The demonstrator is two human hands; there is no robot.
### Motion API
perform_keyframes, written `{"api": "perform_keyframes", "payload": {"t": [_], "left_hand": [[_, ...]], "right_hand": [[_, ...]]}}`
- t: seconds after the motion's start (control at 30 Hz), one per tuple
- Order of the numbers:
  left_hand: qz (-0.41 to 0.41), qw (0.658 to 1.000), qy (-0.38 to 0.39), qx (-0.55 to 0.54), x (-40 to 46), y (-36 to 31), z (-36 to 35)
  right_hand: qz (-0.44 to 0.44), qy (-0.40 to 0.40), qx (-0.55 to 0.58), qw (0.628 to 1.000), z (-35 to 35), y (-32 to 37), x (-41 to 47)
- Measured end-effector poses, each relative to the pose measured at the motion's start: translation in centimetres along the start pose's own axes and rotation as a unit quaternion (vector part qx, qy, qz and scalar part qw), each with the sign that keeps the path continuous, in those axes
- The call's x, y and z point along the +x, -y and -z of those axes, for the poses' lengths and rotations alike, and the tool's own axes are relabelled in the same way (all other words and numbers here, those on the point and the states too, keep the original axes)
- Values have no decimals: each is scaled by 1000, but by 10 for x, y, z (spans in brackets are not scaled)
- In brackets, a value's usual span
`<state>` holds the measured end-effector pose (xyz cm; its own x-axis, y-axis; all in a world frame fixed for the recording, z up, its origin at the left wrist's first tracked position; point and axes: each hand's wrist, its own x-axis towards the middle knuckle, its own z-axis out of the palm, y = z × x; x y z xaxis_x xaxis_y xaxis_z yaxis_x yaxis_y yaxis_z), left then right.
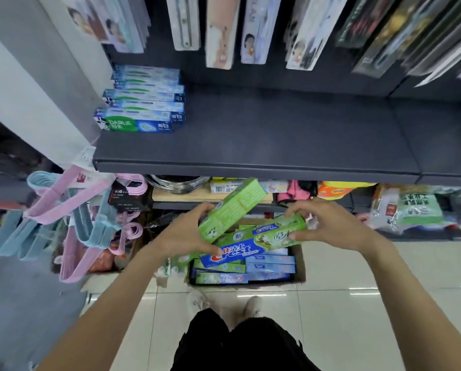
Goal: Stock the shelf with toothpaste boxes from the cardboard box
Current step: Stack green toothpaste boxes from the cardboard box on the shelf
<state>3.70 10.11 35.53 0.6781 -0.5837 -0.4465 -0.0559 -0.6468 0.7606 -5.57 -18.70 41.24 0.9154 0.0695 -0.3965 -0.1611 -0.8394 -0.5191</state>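
Green cartons in both our hands, over the cardboard box (300, 266) on the floor. Our left hand (186, 234) grips the lower end of a green toothpaste box (233, 210), thumb under, fingers curled over the top edge, the far end tilted up toward the shelf (250, 140). Our right hand (328, 226) pinches the right end of a longer Crest box (253, 243), held level just above the cartons left in the box.

Risks, as we judge them: each carton is held by one end only, so the free end could swing and slip out. The raised green box sits close under the shelf lip and could knock it on the way up. The two cartons touch or overlap near the middle, we cannot tell which; one could drag the other loose.

Writing: "Crest" with Chinese characters on the blue panel. "DARLIE" on the stacked boxes (141, 103) at the shelf's left end. Other print is too blurred to read.
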Motion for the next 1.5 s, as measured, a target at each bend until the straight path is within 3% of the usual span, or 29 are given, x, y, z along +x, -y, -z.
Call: {"api": "perform_keyframes", "payload": {"t": [0.07, 0.1, 0.17, 0.33, 0.53, 0.73, 1.03, 1.17, 1.23, 1.33, 1.43, 1.5], "left_hand": [[-19, 998, 6, 58, 3, -6, 5], [-28, 997, 3, 69, 4, -11, 5], [-37, 997, -35, 54, 9, -21, 3], [-14, 972, -225, -61, 36, -54, -10], [89, 965, -234, -78, 91, -87, -53], [114, 945, -290, -100, 154, -140, -115], [98, 926, -356, -80, 212, -174, -152], [73, 930, -338, -121, 231, -190, -151], [62, 928, -318, -186, 238, -201, -154], [17, 936, -260, -239, 243, -216, -160], [-30, 969, -237, -72, 245, -223, -171], [-54, 954, -272, 114, 245, -223, -178]], "right_hand": [[6, 1, -145, 989, 4, 7, 1], [11, -13, -156, 988, 7, 9, 0], [21, -42, -117, 992, 16, 5, -5], [6, -193, -90, 977, 44, -48, -16], [-17, -307, -55, 950, 90, -163, 30], [-1, -302, -42, 952, 146, -257, 131], [-51, -333, 107, 935, 187, -308, 249], [-78, -317, 169, 930, 177, -289, 231], [-21, -317, 210, 925, 163, -274, 194], [69, -238, 285, 926, 130, -252, 129], [78, -158, 365, 914, 109, -243, 91], [68, -160, 404, 898, 108, -249, 82]]}}
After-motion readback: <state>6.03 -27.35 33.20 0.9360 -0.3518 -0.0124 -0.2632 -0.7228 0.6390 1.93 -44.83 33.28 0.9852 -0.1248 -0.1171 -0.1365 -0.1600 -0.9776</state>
